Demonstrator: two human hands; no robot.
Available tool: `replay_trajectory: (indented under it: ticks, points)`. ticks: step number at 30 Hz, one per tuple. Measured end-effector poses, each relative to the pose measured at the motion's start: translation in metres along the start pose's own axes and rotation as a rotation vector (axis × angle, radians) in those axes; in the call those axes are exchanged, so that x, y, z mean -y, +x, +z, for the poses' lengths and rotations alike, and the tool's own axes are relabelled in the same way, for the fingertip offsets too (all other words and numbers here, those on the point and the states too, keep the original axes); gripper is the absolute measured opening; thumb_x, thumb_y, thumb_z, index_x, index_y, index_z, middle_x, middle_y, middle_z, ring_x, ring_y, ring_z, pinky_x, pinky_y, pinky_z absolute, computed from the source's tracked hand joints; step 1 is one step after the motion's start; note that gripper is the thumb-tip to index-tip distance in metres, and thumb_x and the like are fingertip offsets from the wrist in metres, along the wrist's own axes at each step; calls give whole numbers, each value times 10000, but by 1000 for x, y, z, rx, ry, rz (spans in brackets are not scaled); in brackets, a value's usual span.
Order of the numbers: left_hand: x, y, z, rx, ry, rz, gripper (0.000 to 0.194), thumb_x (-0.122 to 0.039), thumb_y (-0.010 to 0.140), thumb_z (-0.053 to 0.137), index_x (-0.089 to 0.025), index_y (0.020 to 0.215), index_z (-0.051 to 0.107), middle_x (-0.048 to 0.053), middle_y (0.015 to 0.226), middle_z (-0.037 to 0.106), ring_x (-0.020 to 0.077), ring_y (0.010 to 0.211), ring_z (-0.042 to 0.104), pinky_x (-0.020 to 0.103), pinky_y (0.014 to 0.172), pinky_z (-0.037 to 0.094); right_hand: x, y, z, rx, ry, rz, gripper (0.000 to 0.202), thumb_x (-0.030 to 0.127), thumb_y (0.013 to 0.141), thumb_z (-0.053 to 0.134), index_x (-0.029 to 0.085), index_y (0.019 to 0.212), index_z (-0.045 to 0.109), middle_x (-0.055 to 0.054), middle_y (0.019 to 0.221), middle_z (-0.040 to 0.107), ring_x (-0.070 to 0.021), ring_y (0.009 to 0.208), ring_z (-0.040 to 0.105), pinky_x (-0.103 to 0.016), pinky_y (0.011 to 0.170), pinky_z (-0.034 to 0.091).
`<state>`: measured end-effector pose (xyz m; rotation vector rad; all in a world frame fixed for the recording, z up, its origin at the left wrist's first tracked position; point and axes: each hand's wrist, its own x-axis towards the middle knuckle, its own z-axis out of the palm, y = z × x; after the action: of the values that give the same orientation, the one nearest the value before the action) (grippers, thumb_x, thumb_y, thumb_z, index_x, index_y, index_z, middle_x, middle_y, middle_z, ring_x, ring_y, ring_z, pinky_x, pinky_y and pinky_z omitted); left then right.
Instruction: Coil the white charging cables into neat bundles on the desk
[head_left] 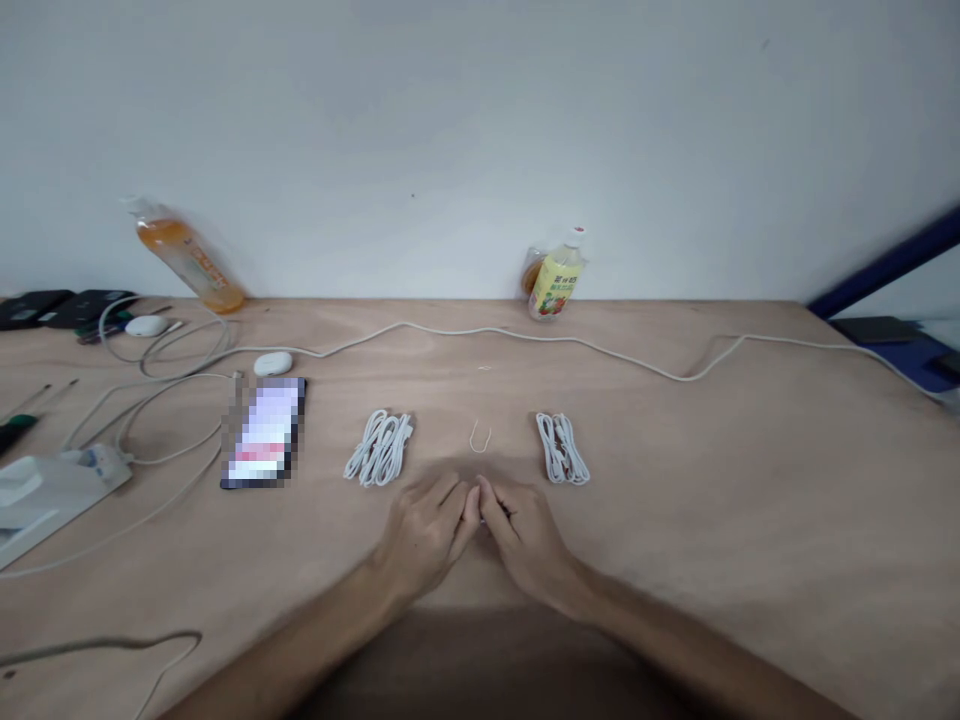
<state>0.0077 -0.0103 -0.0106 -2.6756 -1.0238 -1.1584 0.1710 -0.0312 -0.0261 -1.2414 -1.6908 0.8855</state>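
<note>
My left hand (431, 525) and my right hand (525, 535) meet near the table's front edge, fingertips pinched together. Something small and dark shows between the fingers of my right hand; it is too hidden to name. Whatever my left fingers pinch cannot be made out. Just beyond the hands lies a thin white U-shaped piece (480, 448). A coiled white cable (380, 448) rests to the left of it, and another coiled white cable (562, 450) to the right.
A phone (264, 435), white cases (273, 364), loose cables and a white power strip (52, 500) occupy the left. An orange bottle (191, 260) and a yellow bottle (556, 280) lean against the wall. A long white cable (487, 331) crosses the wooden table (712, 480).
</note>
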Motion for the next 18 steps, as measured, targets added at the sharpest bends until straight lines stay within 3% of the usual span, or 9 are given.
replay_trajectory:
  ticks: [4,7,13,18]
  points:
    - [1,2,-2,-21,42,41,463,-156,1146,406,-187,735,617,21,647,633,167,578,587,327,567,456,-1,2,-2,66,44,31,548,445,1136,392,235,631,400,27,573,490,-130,542,409,-287,545,300]
    - [2,2,-2,-5,33,22,463,-153,1146,418,-188,733,623,14,640,641,161,573,599,323,584,480,1,1,-2,69,35,25,523,413,1140,386,235,650,424,26,580,517,-134,542,442,-282,550,321]
    - [2,-1,0,29,-16,-101,471,-179,1166,384,-183,770,640,18,677,694,147,572,640,303,595,516,7,-4,-1,-84,-165,-98,367,267,1111,427,232,754,507,3,692,611,-151,618,533,-283,603,394]
    - [-1,-1,0,35,-46,-104,484,-186,1173,371,-183,763,628,13,665,688,138,569,641,283,582,508,6,-6,1,-147,-239,-151,390,240,1097,438,228,720,539,2,644,611,-150,573,511,-299,583,378]
